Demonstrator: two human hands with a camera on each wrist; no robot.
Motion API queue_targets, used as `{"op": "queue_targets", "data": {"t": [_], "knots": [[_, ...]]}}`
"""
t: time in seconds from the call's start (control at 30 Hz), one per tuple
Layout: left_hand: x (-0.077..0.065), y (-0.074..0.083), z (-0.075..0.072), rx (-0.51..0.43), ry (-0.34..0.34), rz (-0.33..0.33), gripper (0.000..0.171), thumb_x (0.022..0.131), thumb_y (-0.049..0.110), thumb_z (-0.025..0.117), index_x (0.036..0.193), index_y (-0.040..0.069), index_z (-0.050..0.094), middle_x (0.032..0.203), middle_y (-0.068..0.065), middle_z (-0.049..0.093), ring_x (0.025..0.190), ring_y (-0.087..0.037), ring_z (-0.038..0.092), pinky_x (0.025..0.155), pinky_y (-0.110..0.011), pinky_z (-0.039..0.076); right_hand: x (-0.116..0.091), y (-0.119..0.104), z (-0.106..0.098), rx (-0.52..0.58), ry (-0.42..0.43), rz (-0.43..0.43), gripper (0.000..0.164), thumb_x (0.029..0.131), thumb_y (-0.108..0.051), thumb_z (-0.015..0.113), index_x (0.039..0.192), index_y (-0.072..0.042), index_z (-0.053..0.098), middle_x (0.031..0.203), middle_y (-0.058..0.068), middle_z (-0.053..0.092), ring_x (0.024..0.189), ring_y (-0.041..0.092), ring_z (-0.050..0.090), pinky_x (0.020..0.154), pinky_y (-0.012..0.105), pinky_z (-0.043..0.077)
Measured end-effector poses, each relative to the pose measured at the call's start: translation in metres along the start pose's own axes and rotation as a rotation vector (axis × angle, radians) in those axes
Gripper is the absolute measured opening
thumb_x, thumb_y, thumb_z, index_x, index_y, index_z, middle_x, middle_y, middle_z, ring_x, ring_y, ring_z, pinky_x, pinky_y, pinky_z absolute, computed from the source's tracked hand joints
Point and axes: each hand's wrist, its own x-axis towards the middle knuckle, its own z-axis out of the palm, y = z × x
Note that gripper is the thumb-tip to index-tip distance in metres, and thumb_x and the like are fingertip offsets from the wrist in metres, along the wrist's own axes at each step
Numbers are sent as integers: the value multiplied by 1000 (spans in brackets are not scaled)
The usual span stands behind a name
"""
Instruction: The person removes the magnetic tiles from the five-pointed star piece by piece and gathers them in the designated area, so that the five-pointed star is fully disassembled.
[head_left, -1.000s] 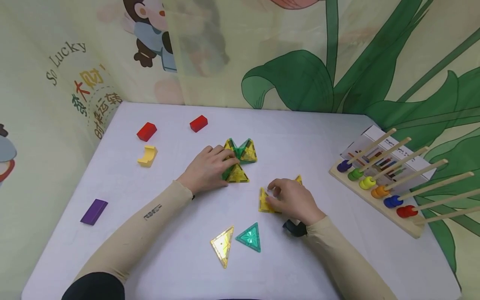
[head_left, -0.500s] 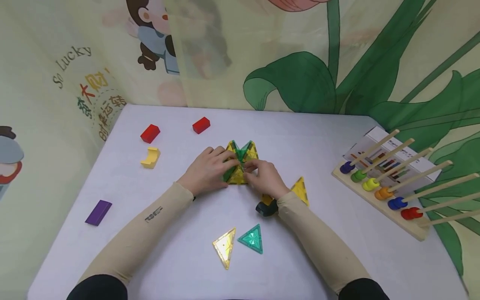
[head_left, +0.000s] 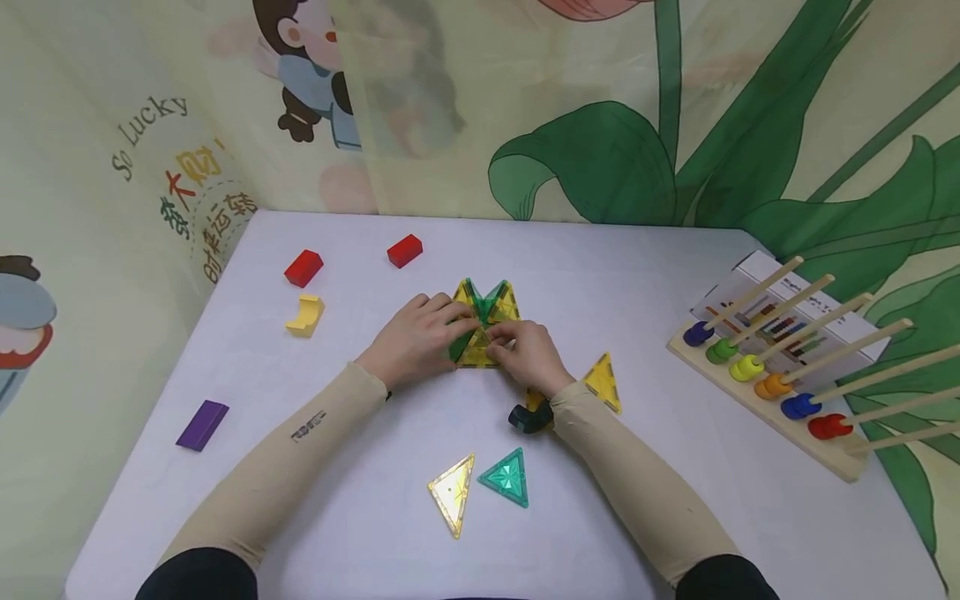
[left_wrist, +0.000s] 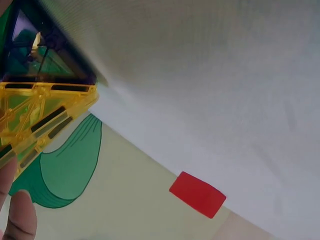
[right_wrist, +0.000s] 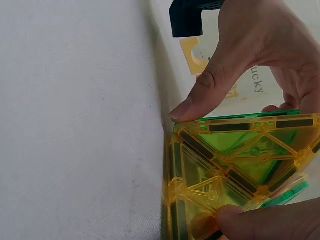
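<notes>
A structure of yellow and green triangular magnetic tiles (head_left: 476,352) stands mid-table. My left hand (head_left: 420,337) grips its left side, fingers over the upper part and thumb low beside the base. In the right wrist view, that left hand (right_wrist: 245,60) spans a green-edged side. My right hand (head_left: 528,354) pinches a yellow triangular tile (right_wrist: 192,170) at the structure's right side, with its thumb (right_wrist: 265,220) on the tile's face. The right fingertips behind the tile are hidden. In the left wrist view, a yellow tile (left_wrist: 42,110) adjoins a dark-edged triangle above left fingertips.
Loose yellow (head_left: 603,383) and green (head_left: 507,477) triangular tiles lie near the right forearm, with a pale gold triangle (head_left: 453,495) in front. Red blocks (head_left: 303,268), a yellow arch (head_left: 306,317) and a purple block (head_left: 202,425) lie left. A wooden bead rack (head_left: 765,400) stands right.
My right hand has moved left and forward from the loose yellow tiles to the structure's right side, then stayed there. The left hand has kept its hold on the structure.
</notes>
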Motion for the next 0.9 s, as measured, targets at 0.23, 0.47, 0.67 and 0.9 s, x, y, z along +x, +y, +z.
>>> {"op": "queue_targets", "data": {"t": [0.23,0.47,0.67,0.9], "knots": [[0,0,6,13,53,-17,68,75,45,93,134,19,70,132,-2,69,118,-25,61,94,-40,54,-4,1,-1,-19,34,-1,26,98,-19,72,122,-10,76,107,9,79,68,14,61,60,26,47],[0,0,9,40,92,-8,66,75,45,92,132,20,70,128,-2,71,114,-25,62,90,-39,55,-5,-2,-1,-107,69,-38,26,98,-19,72,122,-11,77,106,6,80,69,13,62,59,24,46],[0,1,9,60,131,2,62,76,43,92,130,22,72,124,-2,72,110,-25,63,87,-39,55,-7,-8,-2,-138,75,-44,27,98,-19,71,122,-11,77,106,6,80,71,16,64,60,25,46],[-1,2,10,67,130,-6,63,75,43,93,131,24,72,124,-2,71,111,-25,63,86,-38,54,-10,-11,0,-159,110,-87,24,98,-17,72,121,-13,78,109,5,80,71,16,63,61,26,47]]}}
